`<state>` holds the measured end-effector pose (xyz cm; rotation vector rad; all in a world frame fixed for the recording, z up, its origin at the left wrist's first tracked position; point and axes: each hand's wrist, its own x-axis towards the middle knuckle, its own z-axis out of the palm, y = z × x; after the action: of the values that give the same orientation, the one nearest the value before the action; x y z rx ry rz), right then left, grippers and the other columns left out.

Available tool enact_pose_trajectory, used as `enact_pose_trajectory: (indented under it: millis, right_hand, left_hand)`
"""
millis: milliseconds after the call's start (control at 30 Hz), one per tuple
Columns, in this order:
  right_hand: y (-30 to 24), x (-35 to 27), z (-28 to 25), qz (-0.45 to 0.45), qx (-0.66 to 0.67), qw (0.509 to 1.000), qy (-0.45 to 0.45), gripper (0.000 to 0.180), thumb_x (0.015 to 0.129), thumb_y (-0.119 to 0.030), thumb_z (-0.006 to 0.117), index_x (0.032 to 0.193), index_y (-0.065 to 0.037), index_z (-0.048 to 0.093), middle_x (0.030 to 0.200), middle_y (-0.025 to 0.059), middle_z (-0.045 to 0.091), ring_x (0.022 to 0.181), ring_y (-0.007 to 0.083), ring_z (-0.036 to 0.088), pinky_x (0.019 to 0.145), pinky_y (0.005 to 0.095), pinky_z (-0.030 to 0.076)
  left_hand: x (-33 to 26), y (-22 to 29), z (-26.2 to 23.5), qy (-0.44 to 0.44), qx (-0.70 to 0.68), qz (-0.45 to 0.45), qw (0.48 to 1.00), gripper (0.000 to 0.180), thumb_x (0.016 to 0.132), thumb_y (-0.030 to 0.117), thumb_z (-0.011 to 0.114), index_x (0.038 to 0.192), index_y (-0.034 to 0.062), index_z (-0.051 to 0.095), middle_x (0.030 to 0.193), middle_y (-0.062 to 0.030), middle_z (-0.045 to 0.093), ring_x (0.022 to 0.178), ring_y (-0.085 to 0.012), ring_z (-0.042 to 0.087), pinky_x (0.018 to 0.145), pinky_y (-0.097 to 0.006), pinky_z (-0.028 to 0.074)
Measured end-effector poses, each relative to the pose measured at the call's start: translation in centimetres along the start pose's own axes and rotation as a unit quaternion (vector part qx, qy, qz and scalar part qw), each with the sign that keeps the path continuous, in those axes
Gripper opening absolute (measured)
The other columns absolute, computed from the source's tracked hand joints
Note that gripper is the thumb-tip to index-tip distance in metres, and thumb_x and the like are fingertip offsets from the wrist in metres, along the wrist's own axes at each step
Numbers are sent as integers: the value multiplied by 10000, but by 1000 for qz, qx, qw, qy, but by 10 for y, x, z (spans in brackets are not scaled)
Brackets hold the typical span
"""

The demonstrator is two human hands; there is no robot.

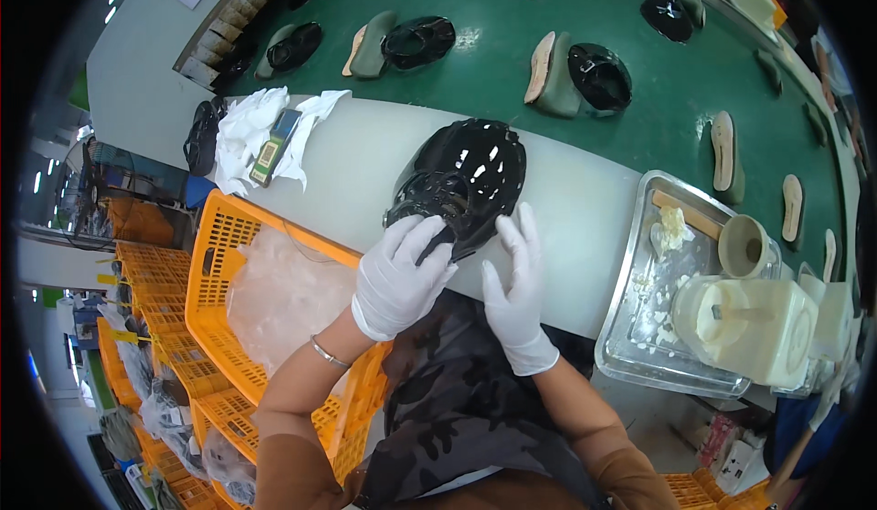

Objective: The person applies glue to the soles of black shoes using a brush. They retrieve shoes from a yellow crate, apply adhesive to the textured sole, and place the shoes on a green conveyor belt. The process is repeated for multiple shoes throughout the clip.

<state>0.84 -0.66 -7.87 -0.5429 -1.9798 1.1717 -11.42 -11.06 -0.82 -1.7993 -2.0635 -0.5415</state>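
A glossy black shoe upper [484,167] lies on the pale worktop in front of me, its opening toward my left hand. My left hand [402,277], in a white glove, has its fingers closed over the near edge of the upper. On the right, my right hand [519,291], also gloved in white, is open with thumb and fingers apart. Its fingertips are close to the upper's right edge; whether they touch it I cannot tell. The inside of the upper is partly hidden by my left hand.
A metal tray [630,327] on the right holds a white glue container [776,327], a beige cup [742,247] and a wooden stick [687,216]. An orange crate [212,245] stands at left. Beyond, a green conveyor belt [493,48] carries lasts [555,85] and several black uppers.
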Motion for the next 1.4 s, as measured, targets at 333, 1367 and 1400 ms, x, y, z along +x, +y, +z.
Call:
enact_pose_trajectory:
  millis: [333, 1367, 1400]
  right_hand:
    - [1, -1, 1, -8, 71, 997, -11, 355, 736, 23, 567, 1088, -21, 555, 1276, 208, 436, 1151, 351, 456, 956, 394, 385]
    - [6, -49, -13, 43, 193, 980, 15, 212, 853, 38, 494, 1052, -8, 553, 995, 86, 578, 933, 153, 563, 829, 254, 443]
    - [3, -60, -25, 82, 216, 973, 23, 211, 859, 31, 500, 1059, -9, 553, 979, 79, 587, 916, 140, 568, 820, 249, 446]
  left_hand:
    - [21, -5, 30, 22, 140, -136, 981, 159, 743, 204, 656, 828, 97, 574, 797, -32, 566, 744, -222, 529, 555, -325, 464]
    - [0, -72, -66, 205, -401, -177, 875, 296, 817, -3, 483, 1106, -2, 542, 913, -123, 608, 767, -175, 621, 590, -288, 505]
    - [1, -56, -71, 182, -533, -201, 802, 341, 813, -19, 477, 1153, -27, 505, 939, -121, 609, 769, -157, 622, 552, -265, 512]
